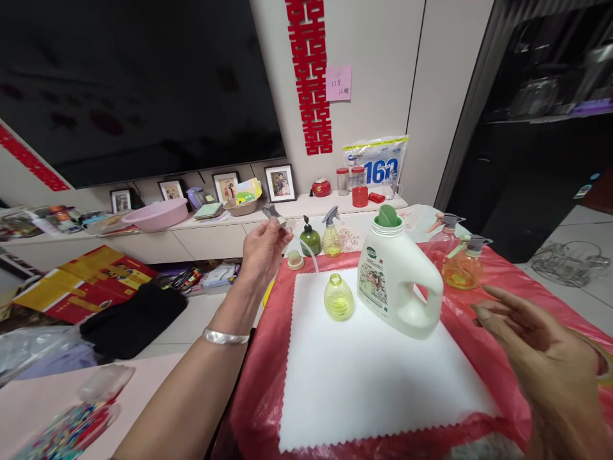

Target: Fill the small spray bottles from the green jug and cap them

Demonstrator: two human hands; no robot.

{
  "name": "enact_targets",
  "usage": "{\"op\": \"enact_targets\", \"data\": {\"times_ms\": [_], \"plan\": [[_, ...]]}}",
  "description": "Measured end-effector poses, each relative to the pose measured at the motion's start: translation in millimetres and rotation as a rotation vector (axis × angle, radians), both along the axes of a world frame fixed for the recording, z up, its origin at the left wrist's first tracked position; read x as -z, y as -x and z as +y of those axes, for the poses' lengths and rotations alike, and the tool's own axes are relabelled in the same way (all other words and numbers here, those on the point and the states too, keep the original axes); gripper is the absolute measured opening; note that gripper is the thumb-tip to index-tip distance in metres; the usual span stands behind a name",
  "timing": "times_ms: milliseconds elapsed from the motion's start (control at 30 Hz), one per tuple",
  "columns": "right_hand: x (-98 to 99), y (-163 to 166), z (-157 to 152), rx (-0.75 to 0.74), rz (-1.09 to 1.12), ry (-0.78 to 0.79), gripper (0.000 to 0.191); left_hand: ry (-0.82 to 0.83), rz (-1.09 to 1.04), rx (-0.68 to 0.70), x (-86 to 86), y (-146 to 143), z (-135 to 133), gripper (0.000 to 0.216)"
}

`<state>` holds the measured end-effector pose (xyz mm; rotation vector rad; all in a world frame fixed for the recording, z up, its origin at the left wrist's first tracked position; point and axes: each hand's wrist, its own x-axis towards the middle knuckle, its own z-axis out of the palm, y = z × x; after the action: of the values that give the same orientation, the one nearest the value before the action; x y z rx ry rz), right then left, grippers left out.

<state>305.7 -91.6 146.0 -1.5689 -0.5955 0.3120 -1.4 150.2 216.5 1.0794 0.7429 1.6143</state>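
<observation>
Raised over the table's far left corner, my left hand (264,246) grips a grey spray nozzle (272,213), whose clear tube (307,248) hangs down to the right. A small yellow bottle (339,298) without a top stands on the white mat (364,383), with some yellow liquid inside. Beside it is a large pale detergent jug (395,278) with a green spout in its open mouth. My right hand (531,338) is in the air at the right, fingers apart and holding nothing. An orange spray bottle (463,268) is nearest to it.
A green pump bottle (310,239), a yellowish spray bottle (332,236), a pink spray bottle (443,243) and a pale cap (294,259) stand along the far side of the red-covered table (261,383). Behind is a long cabinet (211,243) with picture frames and a pink basin (158,214).
</observation>
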Motion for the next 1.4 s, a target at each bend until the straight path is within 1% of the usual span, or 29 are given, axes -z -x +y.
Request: {"op": "enact_targets", "data": {"times_ms": [67,133,267,400,500,700,800,900,1000,1100,1200,1300,1400], "plan": [[0.1,-0.1,-0.6,0.002,0.000,0.001,0.065,-0.124,-0.048,-0.007,-8.3,-9.1,-15.0,0.044],[-0.3,0.5,-0.6,-0.017,-0.012,0.017,0.066,-0.193,-0.057,-0.027,-8.1,-20.2,-29.4,0.047],[-0.5,2.0,-0.5,-0.063,-0.056,0.045,0.065,-0.199,-0.028,-0.033,4.2,-34.2,-47.4,0.048],[-0.2,2.9,-0.7,-0.044,-0.052,0.037,0.061,-0.212,0.071,-0.030,18.5,-35.2,-51.8,0.044],[1.4,3.0,0.2,-0.057,-0.062,0.023,0.057,-0.197,0.158,-0.021,32.9,-36.3,-52.7,0.041],[5.1,4.7,5.5,-0.136,-0.130,0.055,0.059,-0.154,0.322,0.013,73.8,-44.7,-58.4,0.030],[6.2,9.8,9.3,-0.184,-0.158,0.001,0.055,-0.152,0.431,0.036,91.2,-46.7,-61.0,0.026],[8.9,20.8,14.0,-0.293,-0.175,-0.047,0.048,-0.136,0.530,0.079,104.3,-47.2,-62.0,0.025],[12.4,38.3,21.0,-0.434,-0.225,-0.061,0.040,-0.137,0.538,0.100,113.0,-48.1,-62.1,0.025],[16.1,59.8,31.1,-0.557,-0.297,-0.066,0.032,-0.143,0.509,0.086,116.8,-50.5,-62.4,0.023],[20.9,80.8,44.6,-0.647,-0.375,-0.070,0.027,-0.129,0.516,0.083,118.7,-53.7,-62.8,0.022],[26.6,97.4,63.3,-0.694,-0.404,-0.081,0.025,-0.128,0.491,0.098,121.9,-57.0,-62.9,0.022],[31.2,108.7,87.3,-0.667,-0.403,-0.112,0.026,-0.143,0.446,0.092,125.9,-60.2,-62.8,0.022]]}}
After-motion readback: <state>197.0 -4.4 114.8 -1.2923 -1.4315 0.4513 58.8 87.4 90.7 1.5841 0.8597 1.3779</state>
